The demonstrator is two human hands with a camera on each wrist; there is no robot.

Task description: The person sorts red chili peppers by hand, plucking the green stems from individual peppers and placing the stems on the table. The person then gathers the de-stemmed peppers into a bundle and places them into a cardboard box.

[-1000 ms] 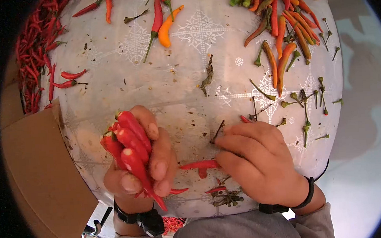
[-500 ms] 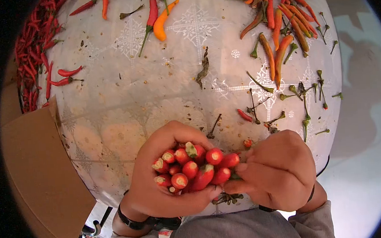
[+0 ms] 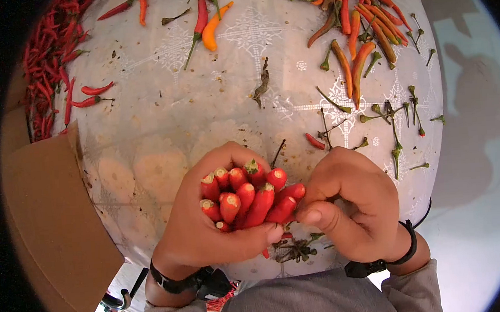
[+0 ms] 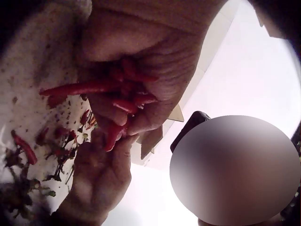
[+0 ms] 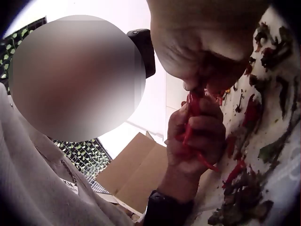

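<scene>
My left hand (image 3: 194, 219) grips a bunch of red chili peppers (image 3: 247, 205), cut or stemless pale ends facing up in the head view. Thumb and fingers wrap round the bunch. In the left wrist view, slim pepper tips (image 4: 80, 88) poke out from under the palm. My right hand (image 3: 370, 200) is at the bunch's right side, thumb and forefinger pinching the end of an outer red chili pepper (image 3: 292, 192). The right wrist view shows those fingertips meeting at the top of the bunch (image 5: 194, 106). Just below lies a small heap of dark green stems (image 3: 296, 250).
Red chilies (image 3: 42, 83) are piled along the left edge. Orange and green chilies (image 3: 376, 25) lie at the back right, with loose green stems (image 3: 395, 141) nearer. An orange chili (image 3: 210, 35) lies at the back. A cardboard box (image 3: 54, 225) stands left of the patterned tablecloth (image 3: 156, 121).
My left hand has turned the bunch so the pepper ends face up and moved it right. My right hand has left the tablecloth and come to the bunch, now pinching an outer pepper.
</scene>
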